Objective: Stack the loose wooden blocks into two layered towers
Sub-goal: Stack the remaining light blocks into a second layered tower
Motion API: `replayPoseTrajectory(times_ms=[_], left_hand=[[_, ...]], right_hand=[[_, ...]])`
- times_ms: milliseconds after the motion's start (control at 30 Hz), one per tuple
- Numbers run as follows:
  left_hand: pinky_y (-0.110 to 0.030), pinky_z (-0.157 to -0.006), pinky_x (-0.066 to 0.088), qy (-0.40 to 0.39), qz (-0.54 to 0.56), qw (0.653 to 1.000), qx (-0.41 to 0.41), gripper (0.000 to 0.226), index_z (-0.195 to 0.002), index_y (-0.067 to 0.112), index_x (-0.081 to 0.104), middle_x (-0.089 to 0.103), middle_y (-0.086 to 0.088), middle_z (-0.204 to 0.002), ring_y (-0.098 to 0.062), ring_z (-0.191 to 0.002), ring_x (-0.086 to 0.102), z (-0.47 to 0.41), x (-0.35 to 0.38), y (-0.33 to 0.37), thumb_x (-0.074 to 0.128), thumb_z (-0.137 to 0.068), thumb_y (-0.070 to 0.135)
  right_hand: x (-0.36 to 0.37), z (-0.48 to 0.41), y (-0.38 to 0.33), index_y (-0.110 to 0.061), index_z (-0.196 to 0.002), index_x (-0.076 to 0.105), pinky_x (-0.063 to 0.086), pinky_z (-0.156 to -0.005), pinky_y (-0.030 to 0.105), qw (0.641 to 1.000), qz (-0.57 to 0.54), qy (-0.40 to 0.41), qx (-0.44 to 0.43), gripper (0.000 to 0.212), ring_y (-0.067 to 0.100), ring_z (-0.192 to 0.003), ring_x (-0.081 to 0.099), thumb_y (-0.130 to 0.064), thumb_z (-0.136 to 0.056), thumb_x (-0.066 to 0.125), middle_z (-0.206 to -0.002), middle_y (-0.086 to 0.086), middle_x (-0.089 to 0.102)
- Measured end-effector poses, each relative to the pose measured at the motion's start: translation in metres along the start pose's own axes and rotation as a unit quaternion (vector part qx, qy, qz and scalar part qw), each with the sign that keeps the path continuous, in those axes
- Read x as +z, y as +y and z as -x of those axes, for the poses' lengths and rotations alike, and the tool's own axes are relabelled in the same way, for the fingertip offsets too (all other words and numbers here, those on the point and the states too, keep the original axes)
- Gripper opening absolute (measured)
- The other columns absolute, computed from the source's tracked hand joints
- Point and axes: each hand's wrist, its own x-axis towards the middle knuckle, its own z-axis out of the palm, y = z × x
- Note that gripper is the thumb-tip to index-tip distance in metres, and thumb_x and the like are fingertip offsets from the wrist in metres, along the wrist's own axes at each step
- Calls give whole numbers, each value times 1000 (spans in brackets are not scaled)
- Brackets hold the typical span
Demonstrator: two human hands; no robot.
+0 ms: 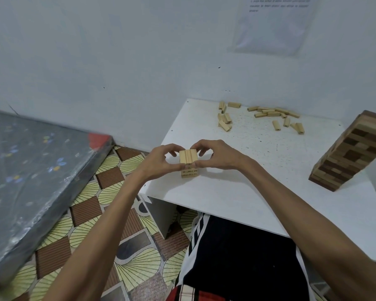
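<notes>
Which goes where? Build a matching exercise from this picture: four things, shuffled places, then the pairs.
1. small pale tower
2. tall dark tower
3. loose blocks
4. wrapped mattress

A. on the floor, left of the table
B. table's far side, by the wall
C. between left hand and right hand
D. table's right edge

Pairs: 1-C, 2-D, 3-B, 4-A.
</notes>
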Motion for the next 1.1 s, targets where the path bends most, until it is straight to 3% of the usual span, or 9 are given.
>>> replayPoseTrajectory(times_ms=[200, 333, 433, 567, 733, 933, 1100], left_hand=[[-29, -88, 48, -3, 13, 1000, 1, 48, -125, 35, 64, 67, 23, -117, -1, -108, 60, 1, 2, 0, 83, -82, 44], [-21, -86, 44, -9, 7, 1000, -1, 71, -140, 33, 55, 64, 20, -124, 2, -113, 57, 2, 2, -2, 86, -77, 47], [-23, -88, 44, -8, 7, 1000, -5, 77, -143, 34, 52, 62, 20, -128, 1, -116, 56, 3, 2, -8, 88, -75, 44], [-31, -95, 47, -16, -3, 1000, -7, 69, -136, 34, 58, 64, 21, -125, 2, -116, 57, 3, 3, -12, 85, -74, 46], [-34, -93, 49, -13, 6, 1000, -6, 61, -128, 36, 64, 67, 22, -120, 1, -114, 58, 1, 5, -11, 79, -73, 58], [-36, -92, 50, -5, 23, 1000, -4, 50, -125, 33, 67, 68, 23, -118, 1, -109, 60, 0, 6, -13, 83, -79, 46], [-35, -90, 50, 1, 30, 1000, -5, 48, -123, 31, 68, 69, 22, -116, 0, -107, 62, 1, 8, -13, 85, -80, 44]], right_hand=[[2, 0, 0, -35, -126, 62, 45, -82, 18, 1000, 5, -3, 0, 48, -3, -109, 60, -47, -83, 80, -120, -20, 65], [2, 3, 1, -31, -146, 48, 47, -90, 22, 1000, 18, -16, 11, 69, 2, -117, 57, -46, -85, 79, -130, -17, 60], [2, 4, 5, -28, -150, 42, 47, -89, 23, 1000, 23, -19, 4, 76, 5, -119, 54, -41, -85, 78, -134, -18, 57], [4, 3, 8, -29, -146, 49, 48, -86, 25, 999, 28, -15, 2, 69, 3, -119, 54, -39, -84, 78, -134, -19, 57], [6, 2, 7, -33, -137, 56, 52, -89, 30, 1000, 27, -12, -3, 58, 3, -118, 56, -42, -84, 79, -132, -21, 58], [7, 2, 8, -37, -133, 60, 55, -91, 36, 1000, 22, -2, 5, 63, -1, -116, 57, -58, -77, 77, -129, -22, 61], [7, 4, 8, -38, -132, 60, 53, -91, 32, 1000, 11, 0, 5, 56, -2, -114, 59, -51, -81, 80, -127, -23, 62]])
